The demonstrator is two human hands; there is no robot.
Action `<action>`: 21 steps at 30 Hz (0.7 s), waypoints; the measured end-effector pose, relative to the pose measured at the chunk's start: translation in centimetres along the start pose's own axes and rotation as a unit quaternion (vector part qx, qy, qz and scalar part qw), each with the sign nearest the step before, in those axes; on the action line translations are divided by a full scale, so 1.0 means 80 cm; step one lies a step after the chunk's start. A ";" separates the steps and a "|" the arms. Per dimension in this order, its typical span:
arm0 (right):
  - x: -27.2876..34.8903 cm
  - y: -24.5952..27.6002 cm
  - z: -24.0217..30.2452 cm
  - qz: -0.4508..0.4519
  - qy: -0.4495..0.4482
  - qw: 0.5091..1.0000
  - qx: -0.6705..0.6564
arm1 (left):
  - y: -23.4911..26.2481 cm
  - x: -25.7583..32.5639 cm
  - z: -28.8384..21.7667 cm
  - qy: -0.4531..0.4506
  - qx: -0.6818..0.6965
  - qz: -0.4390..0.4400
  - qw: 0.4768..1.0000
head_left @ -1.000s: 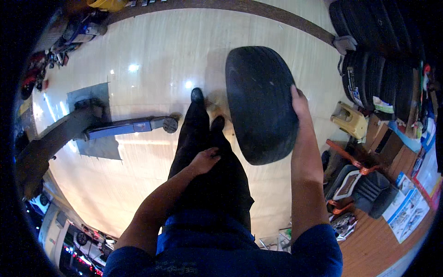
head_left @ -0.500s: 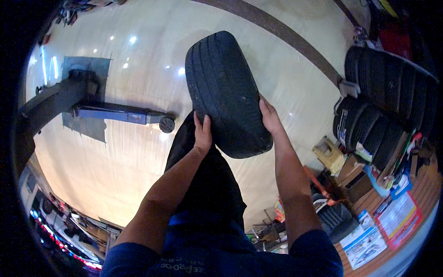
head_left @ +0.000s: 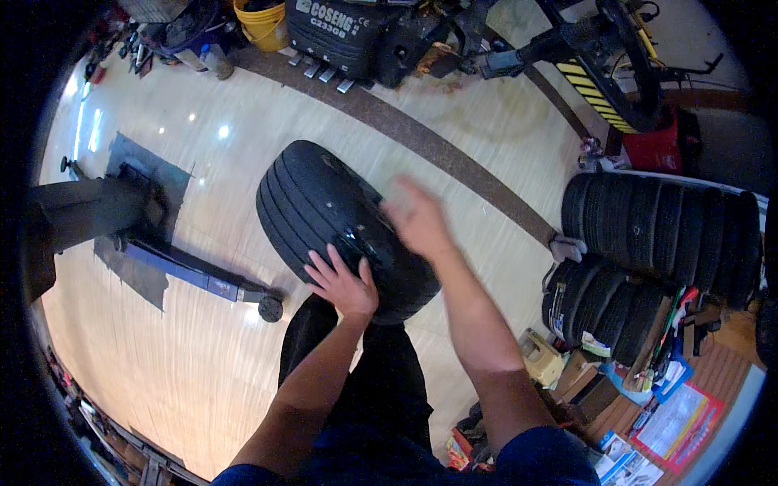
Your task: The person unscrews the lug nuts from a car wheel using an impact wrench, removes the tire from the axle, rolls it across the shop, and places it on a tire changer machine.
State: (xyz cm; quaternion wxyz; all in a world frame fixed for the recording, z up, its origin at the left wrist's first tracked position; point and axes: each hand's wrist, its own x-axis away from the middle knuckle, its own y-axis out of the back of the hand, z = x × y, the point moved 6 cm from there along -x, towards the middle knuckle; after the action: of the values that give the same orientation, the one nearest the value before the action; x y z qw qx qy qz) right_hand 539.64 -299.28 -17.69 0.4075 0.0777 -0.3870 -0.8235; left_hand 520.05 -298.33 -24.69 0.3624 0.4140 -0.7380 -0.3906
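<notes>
A black tire [head_left: 304, 219] stands tilted in front of my legs, its grooved tread turned up toward me. Across the near part of the tread lies my left hand [head_left: 344, 289], palm down with the fingers spread. My right hand [head_left: 420, 219] is over the tire's right side, blurred by motion. Whether its fingers touch the sidewall I cannot make out. Wet-looking shiny spots show on the rubber between the two hands.
To the left, a blue lift arm [head_left: 190, 274] ends in a round pad. Rows of tires [head_left: 660, 231] line the right side, above a beige plastic stool [head_left: 541, 356]. Beyond a dark floor strip [head_left: 405, 138] stand a black machine with pedals [head_left: 332, 40] and a yellow bucket [head_left: 261, 24].
The view has tipped up, showing more of the far side. The tire leans further left. My left hand has gone from gripping its edge to lying flat; my right hand has shifted along its side.
</notes>
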 end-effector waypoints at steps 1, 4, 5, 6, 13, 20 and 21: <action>-0.020 0.070 0.017 -0.150 0.062 0.986 0.040 | 0.006 -0.021 0.000 0.011 -0.035 -0.059 0.998; -0.058 0.305 0.015 -0.401 0.074 0.911 0.067 | 0.015 -0.089 -0.021 0.059 -0.071 -0.069 0.993; -0.069 0.370 0.019 -0.509 0.132 0.837 0.151 | 0.013 -0.111 -0.031 0.055 -0.083 -0.083 0.992; -0.089 0.416 0.008 -0.515 0.141 0.812 0.235 | 0.014 -0.133 -0.042 0.057 -0.084 -0.089 0.991; -0.183 0.469 -0.116 -0.313 0.075 0.855 0.407 | 0.013 -0.248 -0.072 0.057 -0.153 -0.108 0.981; -0.174 0.565 -0.235 -0.332 0.185 0.786 0.488 | 0.012 -0.276 -0.033 0.051 -0.165 -0.111 0.979; -0.171 0.578 -0.250 -0.311 0.164 0.776 0.524 | 0.011 -0.277 -0.020 0.037 -0.156 -0.114 0.980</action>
State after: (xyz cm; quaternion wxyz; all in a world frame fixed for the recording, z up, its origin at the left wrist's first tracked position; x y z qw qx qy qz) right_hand 585.72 -317.81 -1.61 0.0824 0.5295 -0.6404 -0.5502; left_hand 529.91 -278.67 -27.92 0.4026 0.4481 -0.6016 -0.5245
